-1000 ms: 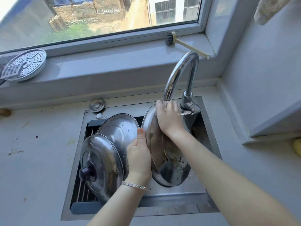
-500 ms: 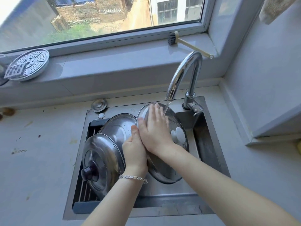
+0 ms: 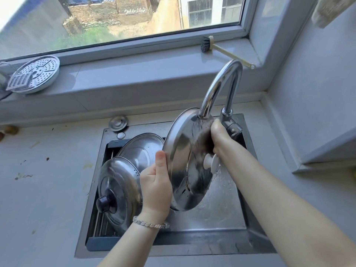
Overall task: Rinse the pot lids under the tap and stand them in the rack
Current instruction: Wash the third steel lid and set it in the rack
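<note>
A person stands at a steel sink (image 3: 221,245) set into a pale table (image 3: 42,189) below a window. Both hands hold one steel pot lid (image 3: 183,151) on edge, nearly upright, directly beneath the spout of the curved chrome tap (image 3: 221,83). Its domed outer face, with a white knob (image 3: 211,163), turns toward the right. The left hand (image 3: 156,187) grips the lid's lower left rim, thumb laid along the edge, the fingers wrapped behind and clamped on the metal; a silver chain bracelet (image 3: 150,225) circles that wrist. The right hand (image 3: 219,137) is at the lid's upper right, just above the knob, pressed against the domed face; whether its fingers curl round the rim cannot be told, as that part is blurred. Droplets speckle the wet basin floor to the right of the lid.

In the left part of the sink a dark-framed rack (image 3: 100,228) with metal bars carries two more lids. The nearer one (image 3: 119,189) leans with a black knob (image 3: 105,203) facing the camera; the second (image 3: 142,149) stands behind it, its plain face showing. Both sit just left of the held lid, apart from it.

On the table behind the sink lies a round metal sink plug (image 3: 118,123). On the windowsill, a perforated steamer plate (image 3: 35,74) leans at the far left, and a dish brush (image 3: 221,49) with dark bristles and a pale handle lies at the right, behind the tap.
</note>
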### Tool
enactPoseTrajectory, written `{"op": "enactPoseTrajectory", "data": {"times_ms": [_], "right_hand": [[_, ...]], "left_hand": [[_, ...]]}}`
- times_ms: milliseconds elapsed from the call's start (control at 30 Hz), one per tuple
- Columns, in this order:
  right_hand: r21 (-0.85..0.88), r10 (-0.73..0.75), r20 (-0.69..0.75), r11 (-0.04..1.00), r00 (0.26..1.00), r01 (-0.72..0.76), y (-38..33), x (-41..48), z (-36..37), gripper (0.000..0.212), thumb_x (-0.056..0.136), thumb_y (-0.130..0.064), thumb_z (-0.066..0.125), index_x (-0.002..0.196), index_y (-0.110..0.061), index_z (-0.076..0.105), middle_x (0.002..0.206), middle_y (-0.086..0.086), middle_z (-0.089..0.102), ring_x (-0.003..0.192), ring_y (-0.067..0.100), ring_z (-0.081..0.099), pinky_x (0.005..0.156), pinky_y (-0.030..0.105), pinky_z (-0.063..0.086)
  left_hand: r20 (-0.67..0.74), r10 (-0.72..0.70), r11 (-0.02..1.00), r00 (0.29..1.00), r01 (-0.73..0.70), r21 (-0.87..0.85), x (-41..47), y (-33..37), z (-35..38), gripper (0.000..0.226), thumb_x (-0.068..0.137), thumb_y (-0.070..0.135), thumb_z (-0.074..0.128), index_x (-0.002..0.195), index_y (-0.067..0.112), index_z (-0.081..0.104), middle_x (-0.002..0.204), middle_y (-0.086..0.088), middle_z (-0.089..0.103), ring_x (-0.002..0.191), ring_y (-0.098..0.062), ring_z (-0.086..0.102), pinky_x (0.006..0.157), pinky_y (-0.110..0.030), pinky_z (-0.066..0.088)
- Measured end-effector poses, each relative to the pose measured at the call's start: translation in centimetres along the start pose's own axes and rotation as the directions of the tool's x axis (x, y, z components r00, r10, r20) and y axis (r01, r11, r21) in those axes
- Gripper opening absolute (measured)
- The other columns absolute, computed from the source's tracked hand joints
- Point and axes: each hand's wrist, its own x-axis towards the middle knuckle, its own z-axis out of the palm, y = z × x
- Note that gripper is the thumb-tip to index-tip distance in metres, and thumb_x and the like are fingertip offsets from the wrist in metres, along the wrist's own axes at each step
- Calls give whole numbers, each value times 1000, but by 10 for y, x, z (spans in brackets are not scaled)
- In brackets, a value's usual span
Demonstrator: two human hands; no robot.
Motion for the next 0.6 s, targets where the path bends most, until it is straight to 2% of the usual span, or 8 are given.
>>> {"op": "enactPoseTrajectory", "data": {"times_ms": [67, 133, 200, 267, 367, 433, 500, 600], "right_hand": [[-27, -5, 10, 1000, 1000, 5, -2, -3, 5, 47, 94, -42, 20, 108, -11, 52, 129, 14, 54, 122, 30, 48, 109, 43, 34], [-227, -143, -24, 965, 989, 134, -2, -15, 16, 46, 96, -32, 18, 113, -3, 49, 130, 22, 51, 119, 36, 48, 105, 45, 36], [-510, -336, 34, 804, 941, 306, 6, -32, 38, 40, 97, -27, 19, 119, -2, 42, 134, 28, 40, 124, 41, 38, 106, 47, 31], [-633, -425, 132, 659, 896, 406, 19, -52, 56, 55, 97, -40, 25, 139, -5, 27, 148, 24, 22, 138, 36, 18, 113, 47, 16], [-633, -651, 325, 390, 687, 669, 50, -72, 55, 64, 96, -45, 22, 149, -11, 11, 158, 8, 4, 145, 18, -2, 116, 36, -4], [-557, -757, 467, 150, 457, 817, 78, -80, 41, 62, 93, -43, 20, 147, -13, 21, 157, 4, 12, 145, 15, 4, 117, 33, -2], [-490, -786, 546, -19, 290, 872, 105, -79, 27, 55, 96, -41, 22, 145, -15, 27, 154, 2, 19, 144, 12, 8, 117, 35, 6], [-457, -798, 554, -56, 235, 888, 108, -73, 14, 51, 99, -42, 18, 141, -17, 35, 150, 1, 28, 142, 12, 19, 115, 31, 12]], "left_hand": [[5, 23, 1000, 1000, -23, 8, 2, 3, 2, 49, 84, 46, 38, 46, 18, 21, 40, 8, 19, 38, -5, 16, 40, -20, 14], [24, 19, 998, 1000, -21, 61, 4, -1, 9, 53, 92, 38, 39, 47, 18, 22, 42, 6, 20, 39, -6, 16, 41, -21, 16], [-4, -46, 992, 999, 46, 117, 7, -7, 18, 55, 96, 33, 41, 47, 19, 21, 44, 5, 21, 43, -10, 20, 46, -27, 20], [-88, -173, 983, 981, 178, 42, 12, -12, 23, 54, 97, 35, 42, 47, 17, 27, 49, -1, 29, 52, -17, 29, 53, -30, 27], [-153, -392, 910, 907, 358, -207, 33, -9, 19, 49, 96, 41, 41, 58, 12, 53, 62, -4, 56, 61, -20, 53, 62, -31, 46], [-160, -466, 862, 870, 405, -305, 47, -2, 12, 47, 94, 48, 40, 77, 12, 65, 80, -4, 70, 75, -20, 67, 74, -32, 54], [-207, -482, 848, 851, 394, -355, 57, 4, 6, 43, 94, 49, 40, 81, 15, 64, 82, 0, 69, 77, -17, 67, 71, -28, 55], [-244, -501, 840, 830, 398, -369, 56, 11, 6, 38, 95, 47, 41, 75, 20, 58, 77, 6, 64, 72, -11, 62, 67, -25, 52]]}}
